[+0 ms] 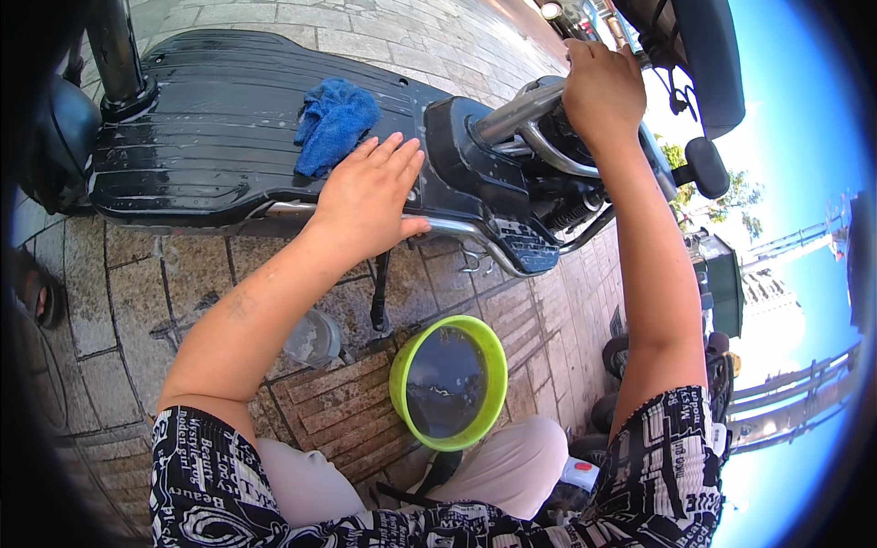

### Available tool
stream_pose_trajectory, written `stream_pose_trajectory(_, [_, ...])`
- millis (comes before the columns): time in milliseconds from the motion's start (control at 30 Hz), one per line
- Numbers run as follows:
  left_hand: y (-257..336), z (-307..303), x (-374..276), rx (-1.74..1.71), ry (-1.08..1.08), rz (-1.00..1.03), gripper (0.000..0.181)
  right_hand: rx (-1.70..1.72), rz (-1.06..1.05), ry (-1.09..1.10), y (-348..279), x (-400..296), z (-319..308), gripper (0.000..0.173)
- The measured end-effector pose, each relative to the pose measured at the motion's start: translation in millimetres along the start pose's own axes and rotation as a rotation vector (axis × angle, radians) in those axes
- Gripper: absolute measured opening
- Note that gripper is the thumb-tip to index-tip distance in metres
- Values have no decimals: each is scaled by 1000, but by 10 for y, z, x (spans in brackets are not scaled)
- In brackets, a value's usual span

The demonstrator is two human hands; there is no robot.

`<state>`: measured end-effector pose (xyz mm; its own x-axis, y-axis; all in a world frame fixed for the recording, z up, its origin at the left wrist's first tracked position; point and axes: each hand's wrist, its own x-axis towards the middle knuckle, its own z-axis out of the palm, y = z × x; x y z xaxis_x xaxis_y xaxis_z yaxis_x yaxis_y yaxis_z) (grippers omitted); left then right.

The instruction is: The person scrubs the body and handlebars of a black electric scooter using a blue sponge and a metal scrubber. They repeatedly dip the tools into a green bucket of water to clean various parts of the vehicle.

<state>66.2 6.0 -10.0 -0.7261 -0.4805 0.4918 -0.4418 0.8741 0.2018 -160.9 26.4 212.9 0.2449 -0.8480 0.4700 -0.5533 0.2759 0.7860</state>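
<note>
A wet black electric scooter footboard (226, 130) with ridges spans the upper left. My left hand (373, 192) lies flat on its near edge, palm down, the thumb by the silver side rail (452, 227). Just beyond the fingers is a crumpled blue microfiber cloth (336, 123), which the hand does not grip. At the upper right, my right hand (606, 92) curls over the silver frame tube (524, 113) below the black seat (709, 65); its fingertips are partly hidden. Drops and suds dot the black plastic cover (473, 154).
A lime-green bucket (499, 397) of cloudy water stands on the paving between my knees and the scooter. Left of it are the kickstand (380, 294) and a clear plastic container (313, 339). A sandalled foot (42, 301) shows at far left. Parked vehicles (610, 383) stand at right.
</note>
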Motion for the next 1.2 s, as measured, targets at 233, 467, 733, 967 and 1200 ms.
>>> stream_pose_trajectory(233, [1, 42, 28, -31, -22, 22, 90, 230, -376, -66, -690, -442, 142, 32])
stream_pose_trajectory(467, [11, 45, 1, -37, 58, 17, 87, 271, -38, 278, 371, -107, -20, 27])
stream_pose_trajectory(733, [-9, 105, 9, -69, 99, 25, 85, 183, -414, -238, -937, -469, 265, 26])
stream_pose_trajectory(967, [-35, 119, -30, -23, 128, 7, 84, -46, -223, -156, -332, 27, 207, 9])
stream_pose_trajectory(1200, [21, 116, 31, -73, 130, 27, 81, 102, -348, -266, -970, -403, 393, 27])
